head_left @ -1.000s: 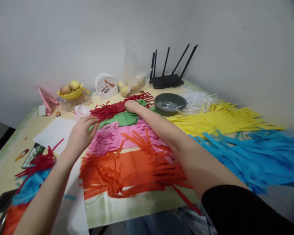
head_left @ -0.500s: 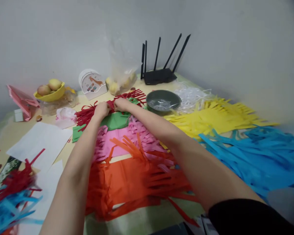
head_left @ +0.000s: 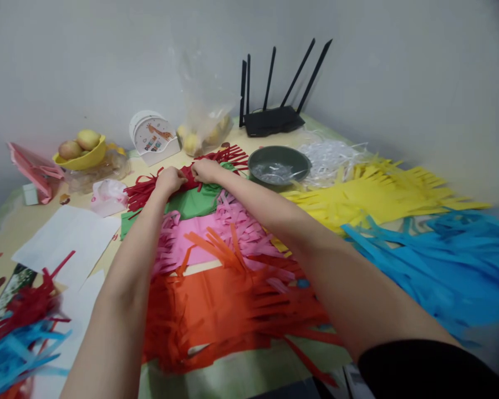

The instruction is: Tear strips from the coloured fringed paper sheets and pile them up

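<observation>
My left hand (head_left: 171,180) and my right hand (head_left: 205,170) are close together at the far side of the paper layers. Both have their fingers closed on a dark red fringed paper (head_left: 143,194), whose cut strips spread out on either side. It lies over a green paper (head_left: 196,204). Nearer to me lie a pink fringed paper (head_left: 195,238) and an orange-red fringed paper (head_left: 210,299), partly under my forearms. The fingertips are small and partly hidden in the red paper.
On the right are yellow fringed paper (head_left: 370,194) and blue fringed paper (head_left: 449,266). A dark green bowl (head_left: 255,177), white shreds (head_left: 332,160) and a black router (head_left: 272,122) stand behind. White sheets (head_left: 66,235), a phone (head_left: 10,293) and a yellow fruit bowl (head_left: 81,162) are left.
The view has shifted slightly. My hands stay at the dark red paper, with the left hand's wrist a little further left and a slightly wider gap between the two hands.
</observation>
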`<state>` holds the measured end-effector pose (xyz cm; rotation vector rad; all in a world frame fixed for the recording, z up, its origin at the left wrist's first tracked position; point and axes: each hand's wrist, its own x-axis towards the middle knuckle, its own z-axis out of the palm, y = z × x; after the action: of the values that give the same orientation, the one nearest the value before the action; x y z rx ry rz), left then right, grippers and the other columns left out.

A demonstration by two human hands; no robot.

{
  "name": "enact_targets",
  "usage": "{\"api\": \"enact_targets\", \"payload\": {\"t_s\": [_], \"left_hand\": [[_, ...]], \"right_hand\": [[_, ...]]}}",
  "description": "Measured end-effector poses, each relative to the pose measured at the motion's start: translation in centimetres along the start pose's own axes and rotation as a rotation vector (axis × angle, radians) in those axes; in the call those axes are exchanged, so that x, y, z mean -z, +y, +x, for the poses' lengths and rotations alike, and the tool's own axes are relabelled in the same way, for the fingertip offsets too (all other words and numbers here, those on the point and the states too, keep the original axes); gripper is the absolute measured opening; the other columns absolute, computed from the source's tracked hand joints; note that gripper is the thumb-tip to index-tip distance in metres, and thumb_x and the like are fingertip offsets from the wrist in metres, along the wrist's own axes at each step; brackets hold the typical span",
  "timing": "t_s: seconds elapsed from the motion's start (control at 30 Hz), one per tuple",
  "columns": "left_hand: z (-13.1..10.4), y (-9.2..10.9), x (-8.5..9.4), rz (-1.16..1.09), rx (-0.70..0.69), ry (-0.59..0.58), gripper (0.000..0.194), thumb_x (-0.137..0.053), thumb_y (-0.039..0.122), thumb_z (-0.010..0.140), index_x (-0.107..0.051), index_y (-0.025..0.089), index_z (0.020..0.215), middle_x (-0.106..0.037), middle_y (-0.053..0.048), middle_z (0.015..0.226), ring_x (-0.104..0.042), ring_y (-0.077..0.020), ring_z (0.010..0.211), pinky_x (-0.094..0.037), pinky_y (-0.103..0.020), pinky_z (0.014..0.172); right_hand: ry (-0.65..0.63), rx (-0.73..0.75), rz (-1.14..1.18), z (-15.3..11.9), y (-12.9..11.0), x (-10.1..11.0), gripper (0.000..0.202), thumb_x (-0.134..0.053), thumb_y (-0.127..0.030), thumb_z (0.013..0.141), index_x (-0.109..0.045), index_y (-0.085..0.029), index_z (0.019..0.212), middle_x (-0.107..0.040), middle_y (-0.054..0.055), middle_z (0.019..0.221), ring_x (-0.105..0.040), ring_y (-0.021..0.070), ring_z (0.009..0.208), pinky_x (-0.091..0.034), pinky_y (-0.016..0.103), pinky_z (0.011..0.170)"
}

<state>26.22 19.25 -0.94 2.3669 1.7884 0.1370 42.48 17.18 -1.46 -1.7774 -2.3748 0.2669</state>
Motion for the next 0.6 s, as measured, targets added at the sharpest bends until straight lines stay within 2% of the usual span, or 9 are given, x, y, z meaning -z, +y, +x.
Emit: {"api": "enact_targets", "payload": {"t_s": [0.07,0.17,0.23,0.33,0.47,0.6], "left_hand": [[-0.1,0.2,-0.1,0.003,0.020,0.042,0.020,-0.066,0.023,0.081,-0.079,0.018,0.095,-0.078,-0.011,0.095,-0.070,-0.0249,0.092,-0.051,-0.030,0.083],[-0.4,0.5,-0.4,0.001,0.059,0.152,0.025,-0.059,0.018,0.082,-0.077,0.018,0.098,-0.076,-0.014,0.101,-0.069,-0.0280,0.101,-0.050,-0.034,0.087],[-0.7,0.8,-0.4,-0.009,0.074,0.227,0.026,-0.055,0.019,0.084,-0.075,0.019,0.100,-0.075,-0.014,0.105,-0.068,-0.0285,0.105,-0.050,-0.035,0.089],[-1.1,1.2,0.0,-0.021,0.093,0.330,0.026,-0.051,0.021,0.088,-0.071,0.019,0.104,-0.073,-0.013,0.106,-0.067,-0.0288,0.106,-0.049,-0.037,0.089],[-1.7,0.8,1.1,-0.027,0.126,0.470,0.031,-0.040,0.021,0.094,-0.064,0.020,0.115,-0.071,-0.013,0.105,-0.066,-0.0297,0.105,-0.048,-0.040,0.092],[-1.8,-1.7,2.5,-0.157,0.208,0.682,0.026,-0.043,0.019,0.093,-0.063,0.018,0.108,-0.071,-0.012,0.101,-0.067,-0.0293,0.102,-0.047,-0.042,0.096]], "right_hand": [[0.021,0.014,0.002,-0.6,-0.3,0.3,0.027,-0.061,-0.021,0.089,-0.073,-0.012,0.111,-0.073,0.017,0.114,-0.068,0.0290,0.106,-0.049,0.033,0.086],[0.078,0.078,0.004,-2.0,-1.6,0.1,0.036,-0.047,-0.023,0.097,-0.066,-0.004,0.121,-0.065,0.024,0.128,-0.059,0.0332,0.122,-0.043,0.041,0.102],[0.063,0.140,0.016,-2.6,-3.0,-0.7,0.040,-0.040,-0.021,0.099,-0.065,-0.001,0.122,-0.063,0.025,0.131,-0.056,0.0325,0.127,-0.039,0.042,0.108],[-0.004,0.152,0.050,-2.2,-4.5,-2.2,0.041,-0.045,-0.021,0.097,-0.061,-0.002,0.129,-0.059,0.022,0.139,-0.051,0.0292,0.133,-0.035,0.039,0.115],[-0.013,-0.087,0.122,0.1,-4.2,-3.5,0.051,-0.046,-0.029,0.100,-0.047,-0.002,0.143,-0.046,0.024,0.150,-0.043,0.0330,0.141,-0.034,0.049,0.117],[0.010,-0.305,0.222,2.0,-3.2,-3.5,0.050,-0.055,-0.041,0.099,-0.050,-0.016,0.142,-0.049,0.015,0.149,-0.050,0.0308,0.135,-0.041,0.056,0.111]]}}
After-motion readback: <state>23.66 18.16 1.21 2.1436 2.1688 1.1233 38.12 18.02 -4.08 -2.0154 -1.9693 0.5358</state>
